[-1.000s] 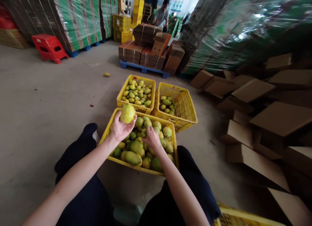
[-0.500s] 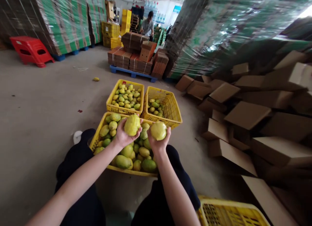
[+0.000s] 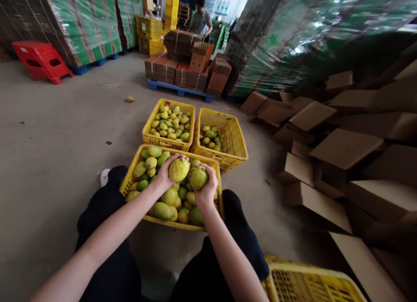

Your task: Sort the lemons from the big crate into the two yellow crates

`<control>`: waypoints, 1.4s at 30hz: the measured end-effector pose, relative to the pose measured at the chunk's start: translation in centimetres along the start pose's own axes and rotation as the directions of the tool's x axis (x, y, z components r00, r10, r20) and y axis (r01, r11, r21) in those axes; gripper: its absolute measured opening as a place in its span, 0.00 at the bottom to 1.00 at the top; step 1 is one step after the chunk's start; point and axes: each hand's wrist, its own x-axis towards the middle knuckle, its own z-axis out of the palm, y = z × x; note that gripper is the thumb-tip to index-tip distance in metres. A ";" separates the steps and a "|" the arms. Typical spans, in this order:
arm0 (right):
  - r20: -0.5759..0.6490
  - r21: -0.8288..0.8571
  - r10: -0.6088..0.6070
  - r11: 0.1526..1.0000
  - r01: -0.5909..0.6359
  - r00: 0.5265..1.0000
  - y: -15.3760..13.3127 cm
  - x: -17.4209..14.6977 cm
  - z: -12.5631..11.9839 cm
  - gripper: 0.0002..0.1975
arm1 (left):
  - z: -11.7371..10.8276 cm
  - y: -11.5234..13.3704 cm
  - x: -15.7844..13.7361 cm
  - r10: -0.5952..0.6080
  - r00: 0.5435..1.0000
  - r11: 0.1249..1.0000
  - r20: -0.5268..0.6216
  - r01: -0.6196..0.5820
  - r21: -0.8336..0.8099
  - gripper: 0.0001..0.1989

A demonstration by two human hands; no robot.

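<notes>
My left hand [image 3: 166, 173] is closed around a yellow lemon [image 3: 179, 169], and my right hand [image 3: 209, 188] grips a greener lemon [image 3: 199, 177] just beside it, both above the near crate [image 3: 174, 225], full of loose lemons [image 3: 163, 210]. Beyond it, the far left crate [image 3: 166, 141] is well filled; the far right crate [image 3: 237, 132] holds fewer. Farther off, a red stool [image 3: 42, 61] stands at left, and a person [image 3: 200, 21] is behind bundled cardboard [image 3: 191, 78].

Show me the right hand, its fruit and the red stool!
Right hand [image 3: 209, 187]: head view, middle of the hand.
Fruit [image 3: 199, 178]: head view, middle of its round side.
Red stool [image 3: 43, 62]: head view, middle, below its seat.
</notes>
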 end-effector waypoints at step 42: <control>0.358 -0.665 -0.170 0.644 0.379 0.918 3.6 -0.7 -0.9 0.37 | -0.9 -1.4 0.0 -0.180 0.982 0.983 -0.052 0.178 -0.041 0.17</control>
